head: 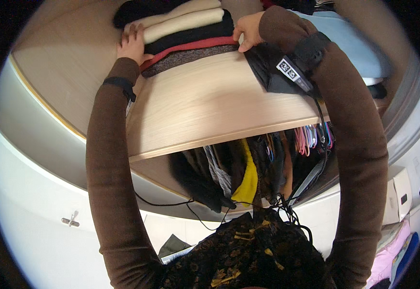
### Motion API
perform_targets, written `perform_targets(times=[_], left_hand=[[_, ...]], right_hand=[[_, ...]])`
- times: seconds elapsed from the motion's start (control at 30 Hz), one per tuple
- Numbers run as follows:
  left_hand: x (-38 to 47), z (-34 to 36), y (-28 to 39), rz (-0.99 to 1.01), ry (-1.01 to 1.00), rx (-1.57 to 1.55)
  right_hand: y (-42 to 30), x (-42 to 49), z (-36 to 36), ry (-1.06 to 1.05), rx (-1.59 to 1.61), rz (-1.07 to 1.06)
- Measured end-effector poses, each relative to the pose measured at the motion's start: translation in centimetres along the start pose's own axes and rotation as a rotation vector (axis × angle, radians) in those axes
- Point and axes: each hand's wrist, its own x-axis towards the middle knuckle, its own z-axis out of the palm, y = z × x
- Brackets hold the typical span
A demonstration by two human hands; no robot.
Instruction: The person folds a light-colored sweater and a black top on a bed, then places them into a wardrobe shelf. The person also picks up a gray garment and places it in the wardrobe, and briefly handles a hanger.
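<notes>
A stack of folded clothes lies on a light wooden shelf (pixel 195 104): cream knits (pixel 184 24), a black garment (pixel 195 37), a red one (pixel 195 44) and a speckled grey-brown one (pixel 188 59) lowest in view. My left hand (pixel 132 43) rests on the stack's left end, fingers spread over the cream and black layers, thumb by the red one. At the right end, my right hand (pixel 248 32) has thumb and fingers at the edges of the red and dark layers; whether it grips them is unclear. Under my right wrist lies a black cloth (pixel 267 72).
Light blue folded fabric (pixel 351 43) lies right of my right forearm. Below the shelf edge hang dark clothes, a yellow garment (pixel 247 177) and pink hangers (pixel 302 141). Black cables (pixel 286 209) dangle near my chest. A white door with a handle (pixel 71 221) stands at the lower left.
</notes>
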Motion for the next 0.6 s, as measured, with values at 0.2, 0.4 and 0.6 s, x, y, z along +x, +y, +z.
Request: perform_targets(times=[0.2,0.4,0.6], left_hand=[[-0.7,0.3,0.1,-0.117,-0.111,0.100],[-0.7,-2.9,0.5,-0.144,-0.579,0.232],[1.9,-6.5,-0.1,0.235,-0.645,-0.135]], right_hand=[[0.6,-5.5,-0.7,0.118,0.127,-0.067],[-0.4,-15.6,-0.9,0.310,0.193,-0.064],[-2.4,-25.9,1.4,0.308,0.400,-0.284]])
